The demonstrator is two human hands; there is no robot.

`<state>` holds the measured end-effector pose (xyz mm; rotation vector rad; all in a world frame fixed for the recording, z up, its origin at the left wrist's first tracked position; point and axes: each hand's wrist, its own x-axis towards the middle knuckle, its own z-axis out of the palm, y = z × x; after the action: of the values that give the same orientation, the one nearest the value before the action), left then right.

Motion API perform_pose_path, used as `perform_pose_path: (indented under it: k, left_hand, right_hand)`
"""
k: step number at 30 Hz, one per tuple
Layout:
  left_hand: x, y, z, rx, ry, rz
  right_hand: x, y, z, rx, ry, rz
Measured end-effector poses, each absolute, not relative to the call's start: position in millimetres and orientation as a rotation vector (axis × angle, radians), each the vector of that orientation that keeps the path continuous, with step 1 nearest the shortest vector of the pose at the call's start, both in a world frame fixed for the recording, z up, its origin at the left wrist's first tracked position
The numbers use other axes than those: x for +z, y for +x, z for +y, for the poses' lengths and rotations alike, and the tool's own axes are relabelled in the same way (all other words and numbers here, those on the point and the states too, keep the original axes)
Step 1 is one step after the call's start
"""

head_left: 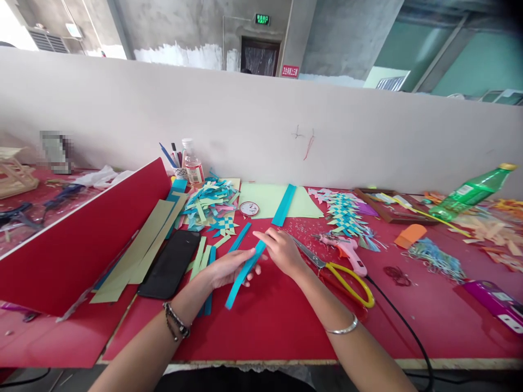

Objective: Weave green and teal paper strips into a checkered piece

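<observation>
A blue paper strip (238,287) slants between my two hands above the red tabletop. My left hand (227,267) grips it near the middle, thumb on top and some fingers underneath. At the strip's upper end, my right hand (281,251) is closed on it, with the fingertips partly hidden. Beside my left wrist lie loose pale green strips (200,256) and another blue strip (240,237). Scissors with yellow handles (350,283) rest just right of my right hand, next to a pink glue gun (345,249).
A black phone (169,267) and a red upright board (93,234) stand at left. Behind my hands are a pile of cut strips (210,198), pale green sheets (261,193) and woven paper pieces (347,212). A green bottle (474,193) leans at right; a cable (402,316) crosses the table.
</observation>
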<state>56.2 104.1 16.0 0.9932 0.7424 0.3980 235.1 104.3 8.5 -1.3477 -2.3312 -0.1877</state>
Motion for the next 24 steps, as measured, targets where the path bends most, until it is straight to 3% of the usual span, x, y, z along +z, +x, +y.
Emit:
perform_pose_path:
  k: [8, 18, 24]
  left_hand:
    - [14.0, 56.1, 107.5, 0.504, 1.301, 0.860]
    - [14.3, 58.9, 102.4, 0.313, 1.342, 0.849]
    - [10.7, 56.0, 104.0, 0.311, 1.590, 0.772]
  right_hand:
    - [4.7, 241.0, 103.6, 0.163, -1.326, -1.985]
    - [7.1, 236.1, 100.0, -0.018, -1.575, -2.043]
    - [4.3, 238.5, 101.4, 0.046, -1.673, -1.925]
